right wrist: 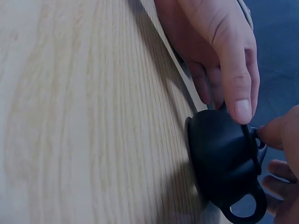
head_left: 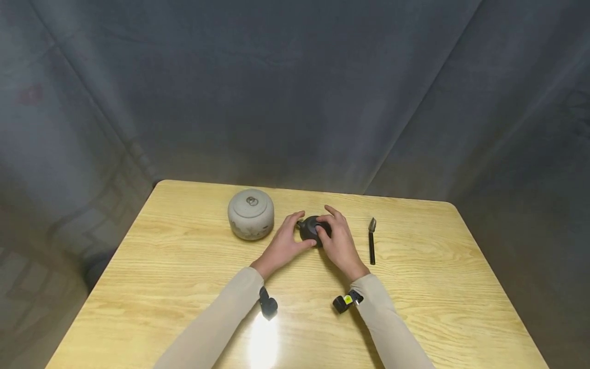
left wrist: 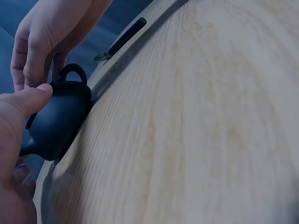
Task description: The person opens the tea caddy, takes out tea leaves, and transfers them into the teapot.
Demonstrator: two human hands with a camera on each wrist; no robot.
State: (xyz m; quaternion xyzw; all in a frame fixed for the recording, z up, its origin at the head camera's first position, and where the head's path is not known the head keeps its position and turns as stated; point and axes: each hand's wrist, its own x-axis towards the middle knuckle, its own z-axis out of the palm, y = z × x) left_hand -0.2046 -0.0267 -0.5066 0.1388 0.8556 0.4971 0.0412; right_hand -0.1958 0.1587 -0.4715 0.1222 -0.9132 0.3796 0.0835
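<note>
A small dark teapot [head_left: 306, 233] stands upright on the table between both hands. My left hand [head_left: 283, 245] holds its body from the spout side, thumb against the near wall and fingers reaching round behind. From the right, my right hand [head_left: 341, 244] pinches the knob on top of the lid [right wrist: 253, 144] between thumb and fingertips. The lid sits on the pot. In the left wrist view the loop handle [left wrist: 80, 70] points toward the right hand, with no fingers through it. Fingers on the pot's far side are partly hidden.
To the left stands a grey lidded ceramic jar [head_left: 251, 220] with a ring-like mark on top. A small dark-handled spoon or scoop [head_left: 372, 243] lies right of the right hand. The wooden table [head_left: 184, 266] ends at a dark curtain [head_left: 276, 102] behind.
</note>
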